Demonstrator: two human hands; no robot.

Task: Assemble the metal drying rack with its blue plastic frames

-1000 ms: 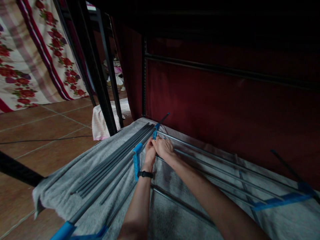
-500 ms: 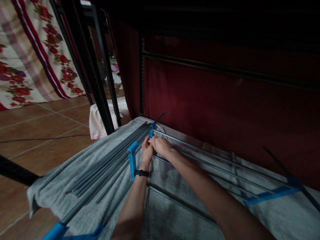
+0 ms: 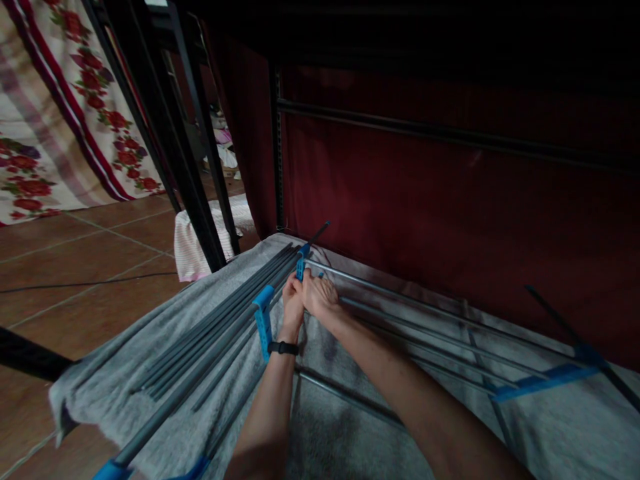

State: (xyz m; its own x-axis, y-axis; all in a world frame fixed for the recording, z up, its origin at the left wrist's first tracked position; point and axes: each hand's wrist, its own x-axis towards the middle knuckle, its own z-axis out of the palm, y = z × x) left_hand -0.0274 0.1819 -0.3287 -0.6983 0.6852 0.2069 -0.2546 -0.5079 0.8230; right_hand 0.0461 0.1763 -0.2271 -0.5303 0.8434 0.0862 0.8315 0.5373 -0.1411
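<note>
Both hands meet at the far end of a frame of grey metal tubes with blue plastic joints. My left hand (image 3: 293, 297), with a black band on the wrist, is closed on the lower part of a slotted blue plastic bracket (image 3: 301, 265). Pressed up beside it, my right hand (image 3: 320, 293) has its fingers curled around the end of a thin grey metal rod (image 3: 425, 331); the fingertips are partly hidden. A second blue bracket (image 3: 263, 323) sits on a thicker tube (image 3: 185, 392) left of my left wrist.
Several loose grey rods (image 3: 220, 313) lie side by side on the grey blanket (image 3: 345, 440). A long blue end piece (image 3: 545, 381) joins rods at the right. Black metal posts (image 3: 165, 127) stand at the left, and a dark red cloth (image 3: 425, 200) hangs behind.
My right hand has shifted slightly down and is turned more knuckles-up, still against my left hand. A small blue bit now shows behind it. The view has moved a little.
</note>
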